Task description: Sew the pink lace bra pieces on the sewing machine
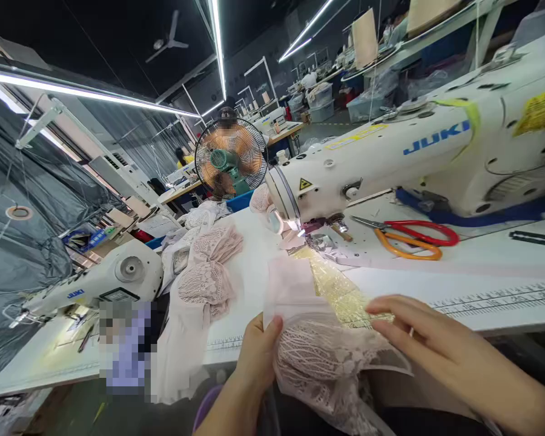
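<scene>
A pale pink lace bra hangs over the table's front edge, with its plain fabric wing reaching up to the sewing machine's needle area. My left hand grips the bra's left side, thumb on top. Fingers stretched and slightly apart, my right hand hovers by the bra's right side, at the lower end of a shiny yellow strip. Whether its fingertips touch the strip is unclear. That strip runs up under the machine head beside the wing. The machine's lamp lights the spot.
Red-and-orange-handled scissors lie right of the needle. More lace bras are heaped on the left of the table. A black fan stands behind. Another sewing machine is at left, beside a blurred-out person. A printed ruler runs along the front edge.
</scene>
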Available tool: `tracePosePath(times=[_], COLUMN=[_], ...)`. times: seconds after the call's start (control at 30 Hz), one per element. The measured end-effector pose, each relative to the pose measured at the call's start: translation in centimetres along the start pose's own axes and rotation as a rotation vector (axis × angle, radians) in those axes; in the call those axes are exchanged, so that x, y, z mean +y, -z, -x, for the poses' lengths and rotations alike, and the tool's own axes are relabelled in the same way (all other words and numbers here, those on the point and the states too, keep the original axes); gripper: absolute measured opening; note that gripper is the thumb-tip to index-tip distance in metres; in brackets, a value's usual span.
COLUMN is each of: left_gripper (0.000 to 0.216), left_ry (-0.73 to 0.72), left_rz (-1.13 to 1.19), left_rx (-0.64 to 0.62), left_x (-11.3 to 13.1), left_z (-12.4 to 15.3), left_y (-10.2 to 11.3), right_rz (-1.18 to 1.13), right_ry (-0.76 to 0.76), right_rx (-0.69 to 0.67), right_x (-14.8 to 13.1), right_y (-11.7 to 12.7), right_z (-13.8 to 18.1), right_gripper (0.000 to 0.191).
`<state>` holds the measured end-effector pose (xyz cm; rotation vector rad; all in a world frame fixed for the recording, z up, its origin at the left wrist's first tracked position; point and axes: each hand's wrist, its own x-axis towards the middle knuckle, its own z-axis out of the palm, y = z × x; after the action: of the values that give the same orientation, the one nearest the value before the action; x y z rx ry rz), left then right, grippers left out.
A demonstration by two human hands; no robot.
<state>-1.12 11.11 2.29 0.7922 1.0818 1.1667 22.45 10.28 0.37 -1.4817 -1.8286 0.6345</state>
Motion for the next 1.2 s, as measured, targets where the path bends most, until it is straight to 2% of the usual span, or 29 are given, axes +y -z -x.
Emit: tracePosePath(times=[0.03,0.1,0.13,0.2,0.47,0.67,0.8,0.9,1.07,1.2], left_gripper=[0.042,0.044,0.044,0.046,0.055,0.053,0.047,0.044,0.056,0.059], left_ry=[-0.005,-0.01,-0.009,0.005,0.052,0.062,0.027,0.032,0.188,0.278], left_rz=[-0.027,-0.071,-0.091,-0.167,-0.721,-0.81,-0.864,-0.79,-0.337,-0.152], left_rx=[-0.01,-0.016,-0.017,-0.033,-0.241,-0.346,-0.336,-0.257,-0.169,-0.064], left_x=[-0.3,-0.5,-0.6,-0.4,0.1,0.4,0.4,0.4,-0.4,-1.3], left_z=[0.2,0.5,0.5,0.4,-0.6,-1.2,-1.6,-1.3,0.2,0.7], left_y=[-0.2,-0.3,-0.3,-0.2,0.0,-0.8,-1.1,-1.3,-2.4,-3.6], right_rz=[-0.132,-0.304,-0.348,-0.384,-0.341,-0.275,-0.22,-0.168,-0.043,0.104], right_ry=[-0.042,-0.074,-0.075,-0.057,0.007,0.047,0.064,0.054,0.01,-0.02], right_rx=[-0.178,-0.45,-0.521,-0.573,-0.55,-0.583,-0.543,-0.479,-0.377,-0.306], right_x=[0.0,-0.4,-0.7,-1.2,-0.8,-1.1,-1.4,-1.2,-0.6,0.1], right_y=[0.2,0.2,0.1,-0.5,-1.5,-2.0,-2.1,-1.8,-1.3,-1.2], right_z=[-1.3,-3.3,-3.9,-4.5,-4.5,-4.6,-4.9,-4.7,-3.3,-2.2], right_gripper=[0.035,0.033,0.034,0.035,0.029,0.025,0.023,0.025,0.027,0.026])
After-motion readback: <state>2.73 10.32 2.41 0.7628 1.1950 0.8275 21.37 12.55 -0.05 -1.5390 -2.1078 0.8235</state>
